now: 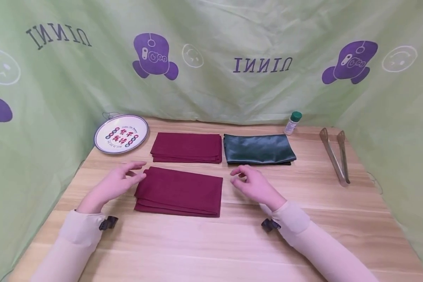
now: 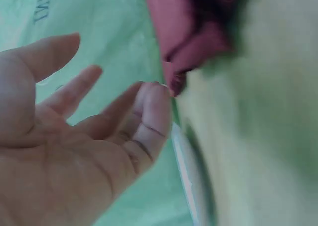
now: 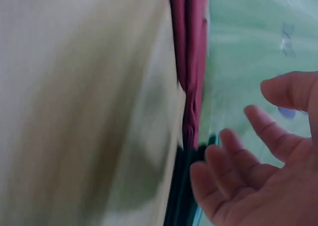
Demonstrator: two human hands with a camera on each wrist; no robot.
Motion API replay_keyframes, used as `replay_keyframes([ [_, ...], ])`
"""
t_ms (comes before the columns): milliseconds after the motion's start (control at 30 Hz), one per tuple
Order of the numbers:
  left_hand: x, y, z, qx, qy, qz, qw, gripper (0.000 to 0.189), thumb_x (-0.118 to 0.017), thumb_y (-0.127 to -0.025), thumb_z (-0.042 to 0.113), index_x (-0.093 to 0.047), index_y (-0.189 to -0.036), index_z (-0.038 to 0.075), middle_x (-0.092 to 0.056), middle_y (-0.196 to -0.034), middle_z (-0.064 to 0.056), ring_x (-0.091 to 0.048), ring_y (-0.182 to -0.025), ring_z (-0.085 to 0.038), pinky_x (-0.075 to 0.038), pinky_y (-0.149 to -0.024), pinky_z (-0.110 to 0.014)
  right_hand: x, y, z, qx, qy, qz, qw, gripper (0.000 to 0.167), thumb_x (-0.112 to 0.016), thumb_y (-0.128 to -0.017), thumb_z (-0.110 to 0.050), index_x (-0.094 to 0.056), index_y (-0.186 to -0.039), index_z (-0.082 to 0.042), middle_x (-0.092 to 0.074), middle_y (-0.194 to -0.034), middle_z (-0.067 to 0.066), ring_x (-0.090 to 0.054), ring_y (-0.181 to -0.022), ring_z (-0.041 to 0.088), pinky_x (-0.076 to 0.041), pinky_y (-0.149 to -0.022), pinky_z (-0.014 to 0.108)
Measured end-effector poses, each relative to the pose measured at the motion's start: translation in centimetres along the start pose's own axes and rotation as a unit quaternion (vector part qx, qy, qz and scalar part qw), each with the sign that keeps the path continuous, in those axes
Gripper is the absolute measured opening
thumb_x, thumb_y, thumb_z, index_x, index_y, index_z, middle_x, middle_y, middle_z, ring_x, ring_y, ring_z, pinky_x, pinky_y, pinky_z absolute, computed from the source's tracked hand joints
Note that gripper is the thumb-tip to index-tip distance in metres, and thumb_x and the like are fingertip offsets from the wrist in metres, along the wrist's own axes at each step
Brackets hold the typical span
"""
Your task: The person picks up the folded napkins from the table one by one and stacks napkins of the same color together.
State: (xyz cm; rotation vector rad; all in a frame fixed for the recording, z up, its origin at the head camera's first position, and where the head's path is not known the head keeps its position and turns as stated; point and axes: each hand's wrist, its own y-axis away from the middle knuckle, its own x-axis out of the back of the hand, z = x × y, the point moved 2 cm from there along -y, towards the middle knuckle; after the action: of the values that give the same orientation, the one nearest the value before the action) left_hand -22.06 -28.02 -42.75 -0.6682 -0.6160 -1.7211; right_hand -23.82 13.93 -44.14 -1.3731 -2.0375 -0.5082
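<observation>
Wood-grain tabletop [image 1: 190, 250] below, left hand [image 1: 116, 183] and right hand [image 1: 255, 186] seem empty, fingers apart; best square nearer maroon cloth [image 1: 183, 192] at six o'clock.

On the pale green fabric curtain [image 1: 215, 94] before you, dark capitals [image 1: 262, 65] look like INNIU, once at the left and once right of centre; your left wrist view catches part of such lettering. On the round white blue-rimmed plate [image 1: 103, 135], you see large red Chinese characters, apparently 念不 over 我待; the smaller print around them is too tiny for you to read, as is the label on the small white green-capped bottle [image 1: 291, 126].
</observation>
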Motion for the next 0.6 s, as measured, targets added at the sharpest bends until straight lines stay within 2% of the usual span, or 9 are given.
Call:
replay_keyframes([
  [67, -0.5, 0.3, -0.7, 0.014, -0.010, -0.016, 0.9997, 0.055, -0.061, -0.097, 0.037, -0.051, -0.141, 0.006, -0.060, -0.127, -0.019, -0.058, -0.108, -0.034, -0.049, -0.085, -0.044, -0.8, 0.2, -0.5, 0.010, 0.026, -0.019, 0.9994, 0.025, -0.065, -0.093, -0.024, -0.066, -0.114, -0.012, -0.063, -0.120, 0.006, -0.056, -0.114, 0.029, -0.044, -0.097, 0.048],
  [133, -1.0, 0.6, -1.1, 0.021, -0.020, -0.027, 0.9992, 0.055, -0.061, -0.097, 0.038, -0.052, -0.141, 0.008, -0.057, -0.132, -0.021, -0.053, -0.117, -0.040, -0.045, -0.094, -0.053, -1.5, 0.4, -0.9, 0.018, 0.064, -0.044, 0.9969, 0.030, -0.065, -0.093, -0.027, -0.065, -0.120, -0.013, -0.061, -0.126, 0.007, -0.052, -0.121, 0.030, -0.040, -0.102, 0.047],
  [233, -1.5, 0.6, -1.4, 0.017, -0.027, -0.035, 0.9989, 0.053, -0.062, -0.097, 0.037, -0.053, -0.140, 0.009, -0.050, -0.141, -0.023, -0.041, -0.131, -0.046, -0.031, -0.105, -0.061, -2.1, 1.0, -1.5, 0.033, 0.110, -0.087, 0.9896, 0.041, -0.064, -0.093, -0.032, -0.061, -0.130, -0.014, -0.055, -0.137, 0.012, -0.044, -0.129, 0.035, -0.032, -0.108, 0.051],
  [300, -1.8, 0.7, -1.4, 0.005, -0.024, -0.038, 0.9990, 0.051, -0.063, -0.097, 0.034, -0.054, -0.139, 0.007, -0.046, -0.144, -0.024, -0.034, -0.136, -0.047, -0.026, -0.108, -0.063, -2.4, 1.4, -1.9, 0.042, 0.133, -0.114, 0.9836, 0.048, -0.063, -0.093, -0.036, -0.058, -0.136, -0.015, -0.050, -0.142, 0.016, -0.039, -0.134, 0.037, -0.027, -0.110, 0.053],
  [400, -2.0, 0.7, -1.2, -0.008, -0.021, -0.044, 0.9988, 0.051, -0.065, -0.095, 0.033, -0.056, -0.137, 0.005, -0.048, -0.142, -0.025, -0.036, -0.135, -0.046, -0.026, -0.108, -0.062, -2.9, 1.8, -2.5, 0.046, 0.142, -0.139, 0.9791, 0.055, -0.062, -0.093, -0.040, -0.053, -0.142, -0.015, -0.044, -0.147, 0.020, -0.033, -0.138, 0.041, -0.021, -0.112, 0.056],
  [600, -2.8, 1.0, -0.8, -0.034, -0.048, -0.038, 0.9976, 0.047, -0.069, -0.092, 0.028, -0.061, -0.132, 0.004, -0.054, -0.134, -0.026, -0.045, -0.127, -0.046, -0.033, -0.104, -0.060, -4.2, 2.1, -2.7, 0.040, 0.168, -0.141, 0.9749, 0.058, -0.062, -0.093, -0.044, -0.051, -0.144, -0.019, -0.037, -0.151, 0.021, -0.029, -0.140, 0.042, -0.020, -0.113, 0.055],
])
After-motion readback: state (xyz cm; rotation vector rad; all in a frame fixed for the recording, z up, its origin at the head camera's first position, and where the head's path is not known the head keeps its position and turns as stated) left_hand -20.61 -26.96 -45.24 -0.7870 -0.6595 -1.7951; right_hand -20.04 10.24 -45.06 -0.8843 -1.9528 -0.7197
